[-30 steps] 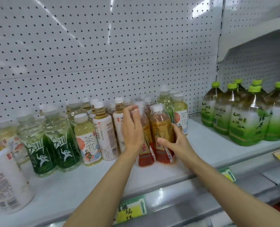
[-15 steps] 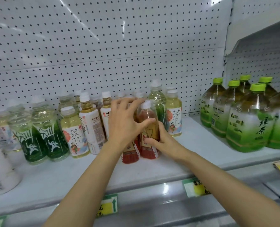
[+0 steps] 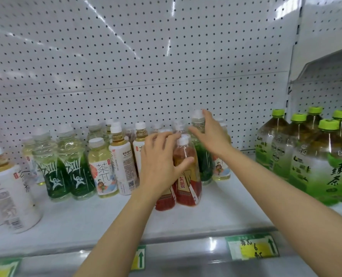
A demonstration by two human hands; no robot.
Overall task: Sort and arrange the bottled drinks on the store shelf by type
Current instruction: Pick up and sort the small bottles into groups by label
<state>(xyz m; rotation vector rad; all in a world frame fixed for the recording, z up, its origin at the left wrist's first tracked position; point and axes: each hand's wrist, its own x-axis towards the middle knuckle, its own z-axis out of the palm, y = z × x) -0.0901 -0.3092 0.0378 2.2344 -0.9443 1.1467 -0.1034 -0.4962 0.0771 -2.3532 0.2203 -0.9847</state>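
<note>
Mixed small drink bottles stand on a white shelf [image 3: 106,214]. My left hand [image 3: 160,162] wraps over a red-label tea bottle [image 3: 165,201], its thumb lying against a second red-label bottle [image 3: 188,182] just to the right. Behind those, my right hand [image 3: 212,134] grips the neck of a green-label bottle [image 3: 205,168] with a clear cap. Two more green-label bottles [image 3: 78,174] stand at the left, next to a pale tea bottle [image 3: 104,172] and a white-label bottle [image 3: 124,166]. More bottles behind my hands are partly hidden.
Several large green-capped tea bottles [image 3: 324,166] fill the right end of the shelf. A big white-label bottle [image 3: 8,194] stands at the far left. A pegboard wall [image 3: 146,56] backs the shelf. Price tags [image 3: 252,248] line the front rail.
My right hand let go of the lower side of the right red-label bottle and rose to the neck of the green-label bottle behind. My left hand closed over the left red-label bottle.
</note>
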